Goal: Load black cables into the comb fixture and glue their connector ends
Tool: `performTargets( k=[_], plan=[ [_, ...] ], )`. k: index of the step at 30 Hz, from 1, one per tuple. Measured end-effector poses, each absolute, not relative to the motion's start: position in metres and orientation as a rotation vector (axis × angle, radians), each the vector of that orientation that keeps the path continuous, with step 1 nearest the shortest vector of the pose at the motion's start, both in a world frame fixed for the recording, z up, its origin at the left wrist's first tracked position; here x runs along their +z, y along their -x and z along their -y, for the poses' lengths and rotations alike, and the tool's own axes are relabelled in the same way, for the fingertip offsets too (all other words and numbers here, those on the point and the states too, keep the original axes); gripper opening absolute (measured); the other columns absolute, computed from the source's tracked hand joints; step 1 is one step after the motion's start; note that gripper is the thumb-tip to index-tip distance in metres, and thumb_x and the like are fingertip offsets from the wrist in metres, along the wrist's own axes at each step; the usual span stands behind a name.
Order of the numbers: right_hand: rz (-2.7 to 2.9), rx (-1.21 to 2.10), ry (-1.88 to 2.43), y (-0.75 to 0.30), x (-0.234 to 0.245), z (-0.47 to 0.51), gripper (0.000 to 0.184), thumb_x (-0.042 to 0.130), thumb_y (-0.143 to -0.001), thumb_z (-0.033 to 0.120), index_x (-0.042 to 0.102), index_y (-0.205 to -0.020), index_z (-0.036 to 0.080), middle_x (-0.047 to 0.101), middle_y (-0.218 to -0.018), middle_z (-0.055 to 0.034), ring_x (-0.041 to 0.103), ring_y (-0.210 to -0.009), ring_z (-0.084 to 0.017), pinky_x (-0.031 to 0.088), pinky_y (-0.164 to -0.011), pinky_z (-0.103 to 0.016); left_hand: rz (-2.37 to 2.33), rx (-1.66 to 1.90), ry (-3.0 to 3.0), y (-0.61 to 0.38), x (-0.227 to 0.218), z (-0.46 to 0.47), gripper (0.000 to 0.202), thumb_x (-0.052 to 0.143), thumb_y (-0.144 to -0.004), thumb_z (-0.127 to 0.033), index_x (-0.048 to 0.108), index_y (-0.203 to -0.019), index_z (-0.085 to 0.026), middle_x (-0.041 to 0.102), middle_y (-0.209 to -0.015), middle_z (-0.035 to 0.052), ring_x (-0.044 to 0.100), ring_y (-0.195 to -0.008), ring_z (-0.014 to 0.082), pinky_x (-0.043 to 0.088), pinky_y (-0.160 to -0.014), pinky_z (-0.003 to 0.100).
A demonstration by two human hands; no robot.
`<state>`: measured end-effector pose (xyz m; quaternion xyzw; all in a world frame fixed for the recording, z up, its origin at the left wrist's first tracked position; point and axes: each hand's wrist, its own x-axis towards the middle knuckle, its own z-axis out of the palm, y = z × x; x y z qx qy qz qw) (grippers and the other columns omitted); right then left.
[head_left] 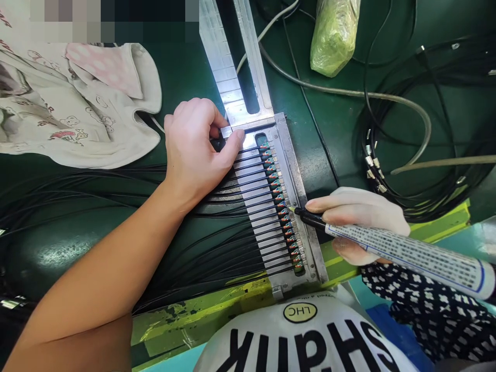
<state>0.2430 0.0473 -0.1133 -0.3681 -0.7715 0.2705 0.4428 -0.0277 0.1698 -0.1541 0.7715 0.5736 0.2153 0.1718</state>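
Observation:
A long metal fixture lies on the bench with a row of black cables laid across it. Their stripped ends carry small connectors with coloured wires and green boards, lined up in a slot. My left hand is closed around the fixture's far left edge, thumb on top; its fingertips are partly hidden. In a white glove, my right hand grips a marker pen with a white printed barrel and black front end. The pen's pale tip reaches the connectors near the middle of the row.
The hinged metal lid stands open beyond the fixture. A printed cloth lies at left. Coiled black cables and a plastic-wrapped green bundle lie at right. A yellow-green strip lines the bench's near edge.

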Motion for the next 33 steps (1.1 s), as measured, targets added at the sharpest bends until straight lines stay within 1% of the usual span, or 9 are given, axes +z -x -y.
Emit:
performTargets(
  k=[2, 6, 9, 14, 19, 21, 24, 29, 33],
  plan=[
    [1.923, 0.677, 0.919, -0.2445, -0.1132, -0.0471, 0.014, 0.072, -0.089, 0.028, 0.070, -0.101, 0.023, 0.079, -0.100, -0.0089, 0.076, -0.075, -0.021, 0.064, -0.064, -0.032, -1.635, 0.590, -2.200, 0.0277, -0.1540, -0.1697, 0.019, 0.068, -0.089, -0.042, 0.058, -0.100, -0.030, 0.066, -0.101, 0.0021, 0.064, -0.117, 0.0291, 0.048, -0.104, 0.055],
    [1.970, 0.704, 0.876, -0.2491, -0.1121, -0.0482, 0.019, 0.072, -0.089, 0.027, 0.069, -0.106, 0.019, 0.079, -0.103, -0.0122, 0.077, -0.079, -0.022, 0.065, -0.065, -0.032, -1.625, 0.605, -2.219, 0.0281, -0.1543, -0.1694, 0.022, 0.070, -0.088, -0.044, 0.059, -0.102, -0.031, 0.067, -0.102, 0.0020, 0.064, -0.117, 0.0300, 0.049, -0.103, 0.056],
    [1.978, 0.707, 0.887, -0.2502, -0.1115, -0.0484, 0.020, 0.072, -0.088, 0.025, 0.070, -0.107, 0.020, 0.078, -0.104, -0.0121, 0.077, -0.082, -0.023, 0.066, -0.066, -0.034, -1.624, 0.613, -2.216, 0.0281, -0.1539, -0.1695, 0.021, 0.068, -0.089, -0.045, 0.059, -0.102, -0.031, 0.068, -0.101, 0.0022, 0.065, -0.117, 0.0300, 0.050, -0.102, 0.056],
    [1.942, 0.702, 0.899, -0.2474, -0.1118, -0.0478, 0.018, 0.071, -0.087, 0.022, 0.071, -0.106, 0.022, 0.079, -0.102, -0.0117, 0.077, -0.079, -0.025, 0.066, -0.065, -0.036, -1.632, 0.599, -2.201, 0.0279, -0.1539, -0.1696, 0.020, 0.068, -0.089, -0.045, 0.059, -0.101, -0.031, 0.068, -0.102, 0.0020, 0.064, -0.119, 0.0300, 0.049, -0.103, 0.056],
    [1.986, 0.717, 0.887, -0.2494, -0.1103, -0.0520, 0.018, 0.074, -0.086, 0.027, 0.069, -0.101, 0.019, 0.079, -0.100, -0.0124, 0.078, -0.085, -0.024, 0.067, -0.069, -0.033, -1.637, 0.565, -2.194, 0.0282, -0.1545, -0.1696, 0.024, 0.072, -0.086, -0.045, 0.058, -0.101, -0.032, 0.067, -0.106, 0.0017, 0.063, -0.121, 0.0309, 0.047, -0.105, 0.056],
    [2.002, 0.746, 0.889, -0.2506, -0.1098, -0.0538, 0.019, 0.075, -0.085, 0.027, 0.069, -0.101, 0.018, 0.078, -0.101, -0.0134, 0.078, -0.087, -0.024, 0.067, -0.071, -0.032, -1.642, 0.565, -2.198, 0.0279, -0.1538, -0.1696, 0.023, 0.071, -0.087, -0.045, 0.058, -0.100, -0.031, 0.066, -0.103, 0.0022, 0.064, -0.119, 0.0302, 0.048, -0.104, 0.056],
    [1.985, 0.753, 0.878, -0.2501, -0.1112, -0.0543, 0.019, 0.075, -0.087, 0.028, 0.070, -0.103, 0.020, 0.078, -0.103, -0.0134, 0.078, -0.089, -0.024, 0.067, -0.073, -0.032, -1.640, 0.592, -2.191, 0.0272, -0.1526, -0.1696, 0.021, 0.069, -0.089, -0.046, 0.057, -0.097, -0.030, 0.065, -0.099, 0.0030, 0.065, -0.113, 0.0290, 0.050, -0.102, 0.055],
    [1.931, 0.695, 0.871, -0.2464, -0.1152, -0.0518, 0.022, 0.076, -0.087, 0.028, 0.070, -0.104, 0.016, 0.078, -0.101, -0.0151, 0.078, -0.090, -0.025, 0.067, -0.073, -0.032, -1.591, 0.633, -2.125, 0.0275, -0.1543, -0.1708, 0.025, 0.075, -0.085, -0.042, 0.057, -0.094, -0.027, 0.063, -0.099, 0.0031, 0.062, -0.116, 0.0298, 0.045, -0.106, 0.052],
    [1.967, 0.705, 0.876, -0.2487, -0.1131, -0.0522, 0.019, 0.075, -0.088, 0.030, 0.071, -0.103, 0.018, 0.078, -0.103, -0.0130, 0.078, -0.089, -0.025, 0.067, -0.072, -0.032, -1.573, 0.664, -2.118, 0.0277, -0.1560, -0.1716, 0.027, 0.078, -0.083, -0.037, 0.056, -0.092, -0.026, 0.062, -0.096, 0.0024, 0.062, -0.114, 0.0285, 0.044, -0.105, 0.049]
  ],
)
